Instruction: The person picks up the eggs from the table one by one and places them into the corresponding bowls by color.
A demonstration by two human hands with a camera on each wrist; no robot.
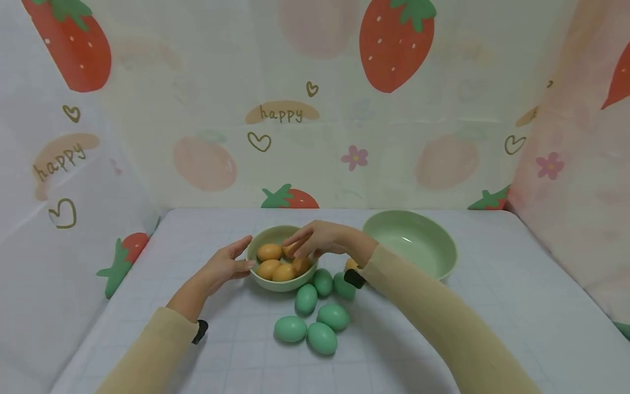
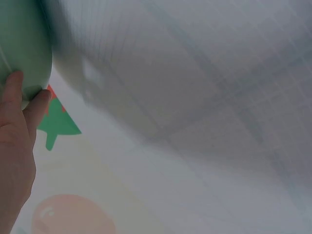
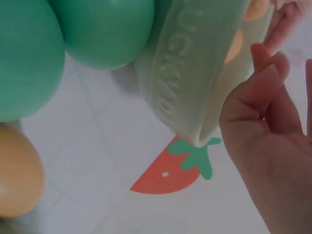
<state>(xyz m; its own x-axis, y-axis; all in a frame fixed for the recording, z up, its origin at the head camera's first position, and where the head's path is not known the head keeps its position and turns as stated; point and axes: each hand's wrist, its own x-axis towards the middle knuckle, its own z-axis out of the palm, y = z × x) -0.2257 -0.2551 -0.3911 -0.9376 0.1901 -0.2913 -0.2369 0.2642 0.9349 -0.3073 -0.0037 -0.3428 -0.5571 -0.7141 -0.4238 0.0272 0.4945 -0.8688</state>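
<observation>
In the head view, part of the small bowl's [image 1: 280,287] rim is covered by the right hand [image 1: 322,238], and one egg inside [image 1: 289,251] is partly hidden by its fingers; whether that egg is gripped cannot be told. Another orange egg [image 1: 351,264] is partly hidden behind the right sleeve [image 1: 433,306], by which the large bowl's [image 1: 413,241] lower left is also covered. In the left wrist view, the left hand [image 2: 14,141] is cut off by the left edge. In the right wrist view, two green eggs [image 3: 107,29] are cropped, and the raised lettering [image 3: 178,53] is only partly shown.
</observation>
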